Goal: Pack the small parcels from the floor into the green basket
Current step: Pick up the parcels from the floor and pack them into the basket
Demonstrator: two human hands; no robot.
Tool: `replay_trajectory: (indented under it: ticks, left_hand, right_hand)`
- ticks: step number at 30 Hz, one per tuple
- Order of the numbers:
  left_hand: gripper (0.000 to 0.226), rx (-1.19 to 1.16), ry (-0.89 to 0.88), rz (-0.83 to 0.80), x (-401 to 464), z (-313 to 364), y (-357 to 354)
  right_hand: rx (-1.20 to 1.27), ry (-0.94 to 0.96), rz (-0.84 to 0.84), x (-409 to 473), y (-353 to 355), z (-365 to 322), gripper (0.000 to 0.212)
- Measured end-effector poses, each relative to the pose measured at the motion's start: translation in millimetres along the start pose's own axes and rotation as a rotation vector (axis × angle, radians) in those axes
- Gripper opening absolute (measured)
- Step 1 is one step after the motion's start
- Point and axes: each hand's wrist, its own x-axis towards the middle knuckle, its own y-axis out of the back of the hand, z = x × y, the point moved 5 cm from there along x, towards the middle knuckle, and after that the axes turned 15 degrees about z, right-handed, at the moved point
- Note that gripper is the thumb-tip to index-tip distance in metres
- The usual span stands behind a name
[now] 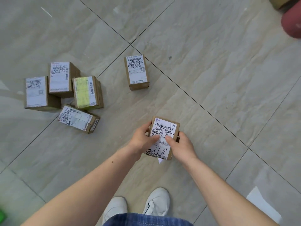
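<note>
While both arms reach forward, left hand (143, 137) and right hand (180, 144) grip parcel (164, 128), thumbs on label

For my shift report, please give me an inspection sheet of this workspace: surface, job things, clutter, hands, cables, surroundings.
Surface: glossy beige tiled floor with dark joints.
Job's things: one brown cardboard parcel with white label held in both hands; a lone labelled parcel on the floor; four clustered parcels at left, one with a yellow label. Green basket: only a green blur at the lower left edge.
Clutter: nothing seen.
Hands: left hand and right hand grip the held parcel, thumbs on its label.
Cables: nothing seen.
Surroundings: white shoes; dark red object, top right.
</note>
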Motion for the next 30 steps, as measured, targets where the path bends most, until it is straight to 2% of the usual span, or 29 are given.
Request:
replay_trajectory:
  ticks: [10, 17, 24, 30]
  left_hand:
    - [0.058, -0.173, -0.027, 0.039, -163, 108, 109]
    - [0.057, -0.295, -0.128, 0.083, -256, 164, 196]
    - [0.061, -0.434, -0.161, 0.212, -335, 150, 283]
    - [0.051, -0.552, -0.157, 0.342, -396, 83, 343]
  right_hand:
    - [0.004, 0.178, -0.02, -160, 103, -135, 0.026]
    - [-0.034, 0.33, -0.018, -268, 139, -220, 0.025]
    - [-0.083, 0.498, -0.088, -368, 121, -261, 0.023]
    - [-0.158, 0.613, -0.191, -455, 76, -252, 0.022]
